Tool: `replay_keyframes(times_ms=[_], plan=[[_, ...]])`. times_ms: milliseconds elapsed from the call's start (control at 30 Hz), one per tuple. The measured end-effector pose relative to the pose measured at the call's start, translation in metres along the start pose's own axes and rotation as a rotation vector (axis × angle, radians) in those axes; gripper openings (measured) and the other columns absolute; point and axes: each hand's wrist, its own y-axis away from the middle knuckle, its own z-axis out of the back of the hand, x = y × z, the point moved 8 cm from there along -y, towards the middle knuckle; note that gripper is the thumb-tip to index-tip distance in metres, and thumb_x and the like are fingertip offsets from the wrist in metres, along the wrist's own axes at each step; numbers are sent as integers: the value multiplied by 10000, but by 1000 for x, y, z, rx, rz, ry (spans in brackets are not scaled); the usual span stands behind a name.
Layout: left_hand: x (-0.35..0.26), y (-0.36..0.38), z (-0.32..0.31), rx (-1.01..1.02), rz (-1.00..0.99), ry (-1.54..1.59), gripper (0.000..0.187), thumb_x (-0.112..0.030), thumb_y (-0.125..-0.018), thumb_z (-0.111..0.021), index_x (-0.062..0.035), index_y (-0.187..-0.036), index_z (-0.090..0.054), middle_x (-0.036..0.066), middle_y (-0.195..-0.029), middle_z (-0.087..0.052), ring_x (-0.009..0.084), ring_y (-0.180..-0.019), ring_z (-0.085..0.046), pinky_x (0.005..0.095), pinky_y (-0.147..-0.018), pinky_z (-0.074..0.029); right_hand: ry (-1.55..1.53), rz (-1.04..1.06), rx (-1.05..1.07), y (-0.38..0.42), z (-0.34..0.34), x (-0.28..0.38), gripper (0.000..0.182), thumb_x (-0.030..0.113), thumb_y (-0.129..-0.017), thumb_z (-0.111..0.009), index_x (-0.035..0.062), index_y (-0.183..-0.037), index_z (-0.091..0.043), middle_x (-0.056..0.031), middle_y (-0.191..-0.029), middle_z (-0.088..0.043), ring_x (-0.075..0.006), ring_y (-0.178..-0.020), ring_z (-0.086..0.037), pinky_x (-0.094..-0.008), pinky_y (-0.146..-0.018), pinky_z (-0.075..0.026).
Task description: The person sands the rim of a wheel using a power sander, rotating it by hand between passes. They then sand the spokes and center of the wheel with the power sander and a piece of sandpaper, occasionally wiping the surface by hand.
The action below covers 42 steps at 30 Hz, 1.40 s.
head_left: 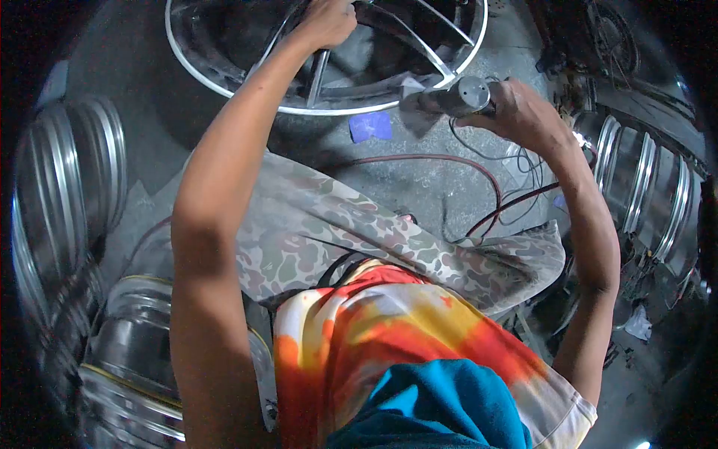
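A large spoked alloy wheel [441, 66] with a bright rim lies in front of me, cut off by the top of the head view. My left hand [329, 26] reaches to its middle, with the fingers curled closed on a spoke near the hub. My right hand [520, 112] is closed around a hand-held power tool [470, 94] with a round grey end. The tool's blurred front sits right at the wheel's lower right edge. Below the rim, a small purple sheet [370, 127] lies on the floor.
A reddish hose [441, 157] and thin dark cable [516, 156] loop across the floor [419, 194]. Several shiny rims [67, 165] stand at the left, with stacked wheels [134, 352] lower down. More rims [639, 179] stand at the right, beside scattered small scraps.
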Motion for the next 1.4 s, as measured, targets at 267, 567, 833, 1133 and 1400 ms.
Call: replay_keyframes(times_ms=[267,567,833,1133,1400], plan=[[-1,-2,-5,-12,-64,-18,415,-40,-932,-471,-107,-1304,-644,285,-1475,-439,487,-1378,-369,554,-1166,-323,49,5,-80,3,-3,-3,528,468,-823,-840,-46,-866,-722,-227,-689,-674,-360,-616,-672,-444,-600,-520],[4,-2,-4,-34,-116,-17,416,-44,-937,-454,-141,-1291,-651,288,-1450,-448,485,-1367,-377,561,-1173,-312,-112,11,-133,15,-19,7,486,427,-832,-843,-43,-893,-736,-235,-722,-692,-384,-646,-686,-460,-627,-532],[-10,1,8,-17,-85,-78,361,-82,-955,-511,-119,-1296,-624,265,-1449,-450,483,-1357,-390,540,-1171,-321,-16,-312,-294,73,-10,-49,503,434,-869,-813,-63,-875,-731,-238,-664,-633,-377,-556,-595,-467,-583,-478],[-140,65,9,386,-188,-186,356,-122,-950,-612,0,-1282,-654,187,-1182,-576,367,-1107,-575,451,-964,-498,-337,-340,-371,90,-72,-60,468,333,-948,-722,43,-1277,-558,-253,-948,-712,-487,-867,-668,-520,-714,-512],[-178,112,-6,410,-196,-255,536,-14,-915,-566,73,-1439,-498,236,-1226,-517,385,-1100,-561,458,-960,-500,-362,-409,-318,89,-63,-46,374,286,-961,-714,47,-1220,-589,-238,-868,-706,-461,-800,-672,-498,-685,-491]])
